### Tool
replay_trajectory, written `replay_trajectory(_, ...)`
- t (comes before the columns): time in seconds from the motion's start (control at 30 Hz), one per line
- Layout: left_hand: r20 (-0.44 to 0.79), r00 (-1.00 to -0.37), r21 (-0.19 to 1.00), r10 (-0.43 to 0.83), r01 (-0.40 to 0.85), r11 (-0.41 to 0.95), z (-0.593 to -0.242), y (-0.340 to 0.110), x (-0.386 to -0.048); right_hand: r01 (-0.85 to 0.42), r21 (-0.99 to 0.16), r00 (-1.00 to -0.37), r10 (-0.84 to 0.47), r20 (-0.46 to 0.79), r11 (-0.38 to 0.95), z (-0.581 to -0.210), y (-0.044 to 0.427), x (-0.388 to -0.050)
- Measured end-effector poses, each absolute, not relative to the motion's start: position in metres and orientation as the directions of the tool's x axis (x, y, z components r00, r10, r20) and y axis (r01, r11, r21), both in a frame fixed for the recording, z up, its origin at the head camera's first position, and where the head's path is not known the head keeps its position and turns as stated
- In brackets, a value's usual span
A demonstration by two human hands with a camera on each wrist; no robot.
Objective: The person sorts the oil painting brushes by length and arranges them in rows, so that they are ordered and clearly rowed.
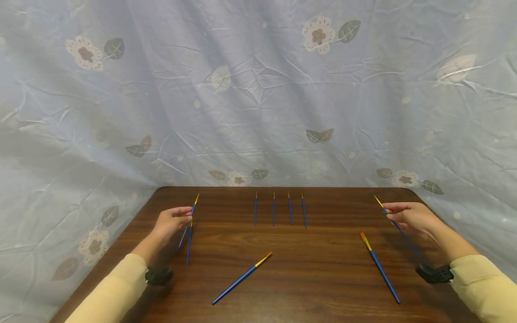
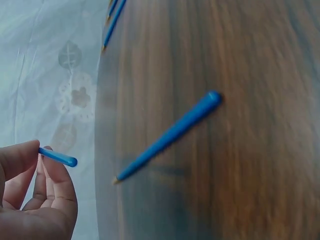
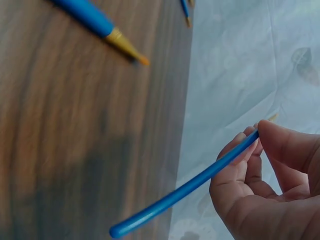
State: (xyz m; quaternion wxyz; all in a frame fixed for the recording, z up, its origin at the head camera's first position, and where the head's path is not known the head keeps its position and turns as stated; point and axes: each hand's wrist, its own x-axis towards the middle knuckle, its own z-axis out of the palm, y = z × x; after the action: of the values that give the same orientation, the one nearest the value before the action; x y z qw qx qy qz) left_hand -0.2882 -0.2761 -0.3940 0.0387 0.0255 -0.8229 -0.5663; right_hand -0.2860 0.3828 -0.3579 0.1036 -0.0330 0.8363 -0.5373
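Note:
My left hand point(image 1: 173, 220), at the left of the table, pinches a thin blue paintbrush point(image 2: 60, 158) between thumb and fingers. Its yellow end points up and away in the head view. Just beside and below it, another blue paintbrush point(image 1: 189, 244) lies on the wood. On the right side, my right hand point(image 1: 414, 219) holds a second thin paintbrush point(image 3: 180, 192) near its pale tip, with thumb against fingers. The blue handle slants back toward the wrist. Closest to that hand on the table is a thicker paintbrush point(image 1: 381, 269) with a gold ferrule.
Several thin paintbrushes, among them one point(image 1: 273, 210) near the middle, lie in a row toward the back of the brown table point(image 1: 323, 287). A larger brush point(image 1: 241, 279) lies diagonally at the front. A flowered curtain point(image 1: 258, 112) hangs behind the table.

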Motion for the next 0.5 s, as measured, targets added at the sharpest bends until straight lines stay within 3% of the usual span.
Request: replay_trajectory(0.5, -0.015, -0.999, 0.967, -0.048, -0.027, 0.254, -0.39, -0.236, -0.306, 0.026, -0.908, -0.978, -0.177, -0.11, 0.419, -0.343, 0.334, -0.312)
